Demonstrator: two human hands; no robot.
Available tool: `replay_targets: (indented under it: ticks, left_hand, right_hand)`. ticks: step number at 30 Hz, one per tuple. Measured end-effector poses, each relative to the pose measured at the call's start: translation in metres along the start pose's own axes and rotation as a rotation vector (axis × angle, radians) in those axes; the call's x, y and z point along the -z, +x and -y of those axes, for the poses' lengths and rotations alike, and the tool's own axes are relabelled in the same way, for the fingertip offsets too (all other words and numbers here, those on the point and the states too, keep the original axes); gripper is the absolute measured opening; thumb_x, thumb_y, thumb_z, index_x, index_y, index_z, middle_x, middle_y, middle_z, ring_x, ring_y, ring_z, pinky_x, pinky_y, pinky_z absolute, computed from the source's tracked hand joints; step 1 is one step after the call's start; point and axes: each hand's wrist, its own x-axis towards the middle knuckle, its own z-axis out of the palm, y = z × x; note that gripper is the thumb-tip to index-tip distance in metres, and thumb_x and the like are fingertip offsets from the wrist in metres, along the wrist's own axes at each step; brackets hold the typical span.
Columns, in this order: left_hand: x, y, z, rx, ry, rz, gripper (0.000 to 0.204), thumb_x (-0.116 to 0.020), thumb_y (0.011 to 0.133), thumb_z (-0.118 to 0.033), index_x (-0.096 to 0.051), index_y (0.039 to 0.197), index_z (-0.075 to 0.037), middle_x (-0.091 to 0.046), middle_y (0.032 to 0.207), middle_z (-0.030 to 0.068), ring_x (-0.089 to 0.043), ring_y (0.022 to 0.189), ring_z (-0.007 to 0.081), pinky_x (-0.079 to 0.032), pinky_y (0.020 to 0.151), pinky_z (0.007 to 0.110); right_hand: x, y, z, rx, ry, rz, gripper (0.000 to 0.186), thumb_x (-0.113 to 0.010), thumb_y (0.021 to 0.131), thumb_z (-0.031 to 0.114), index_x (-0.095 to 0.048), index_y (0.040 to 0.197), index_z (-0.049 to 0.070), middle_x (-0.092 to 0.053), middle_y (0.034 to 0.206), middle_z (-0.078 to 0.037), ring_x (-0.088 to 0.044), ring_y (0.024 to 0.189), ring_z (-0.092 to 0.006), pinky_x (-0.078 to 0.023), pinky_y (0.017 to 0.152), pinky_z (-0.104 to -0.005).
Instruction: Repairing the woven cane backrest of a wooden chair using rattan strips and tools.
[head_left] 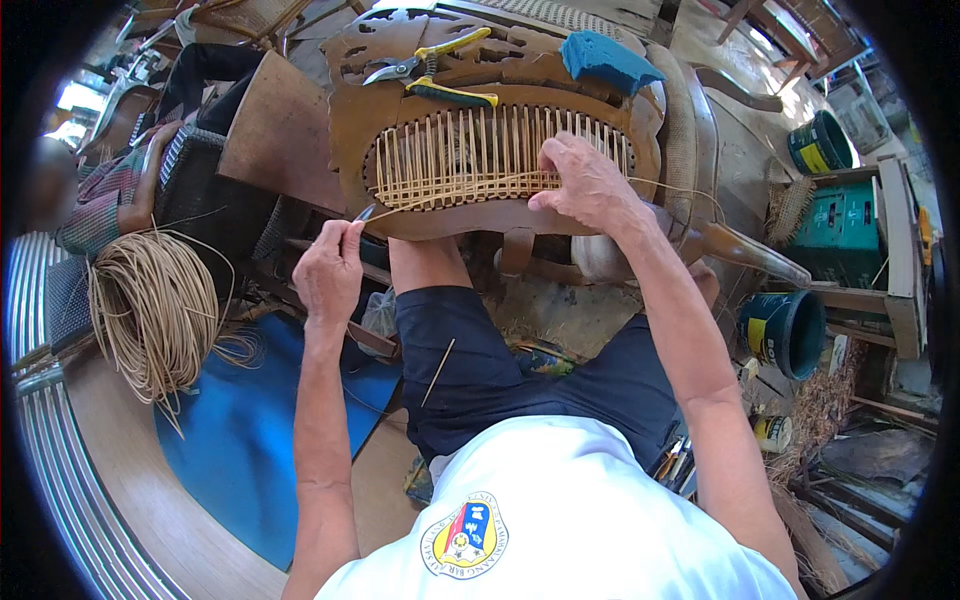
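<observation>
A carved wooden chair frame (pixel 470 220) lies across my lap, its oval opening strung with upright cane strips (pixel 465 140) and crossed low down by woven horizontal strands (pixel 420 191). My left hand (pixel 330 265) is closed in a pinch on a small pointed metal tool (pixel 365 213) beside the frame's left end, where a cane strand runs out. My right hand (pixel 575 185) rests over the weave's right half, thumb and bent index finger apart, touching the strands. Pruning shears (pixel 400 67), a second yellow-handled tool (pixel 450 95) and blue foam (pixel 605 62) lie on the frame's upper part.
A coil of cane (pixel 150 310) is at left above a blue mat (pixel 230 440). Another person (pixel 110 200) sits at upper left near a brown board (pixel 280 140). Buckets (pixel 780 335), a green crate (pixel 830 220) and wooden furniture stand to the right.
</observation>
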Motion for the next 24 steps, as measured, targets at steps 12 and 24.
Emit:
replay_targets:
  ticks: [12, 24]
  left_hand:
    - [0.070, 0.065, -0.073, 0.004, -0.186, 0.045, 0.023, -0.060, 0.108, -0.026, -0.067, 0.105, -0.004, -0.069, 0.077, 0.0115, -0.065, 0.069, 0.0146, -0.051, 0.063, 0.034]
    - [-0.040, 0.078, -0.131, -0.103, -0.036, 0.466, 0.026, -0.053, 0.106, -0.029, -0.069, 0.119, -0.014, -0.075, 0.094, 0.0207, -0.072, 0.091, 0.0418, -0.055, 0.080, 0.053]
  right_hand:
    - [0.008, -0.003, 0.019, 0.177, 0.877, -0.345, 0.015, -0.071, 0.102, 0.018, -0.072, 0.108, 0.004, -0.069, 0.089, 0.001, -0.063, 0.081, -0.0084, -0.054, 0.075, -0.0246]
    - [-0.009, -0.016, -0.079, -0.165, 0.559, -0.488, 0.019, -0.070, 0.101, 0.019, -0.073, 0.105, 0.001, -0.070, 0.097, -0.005, -0.063, 0.085, -0.0129, -0.052, 0.080, -0.0290]
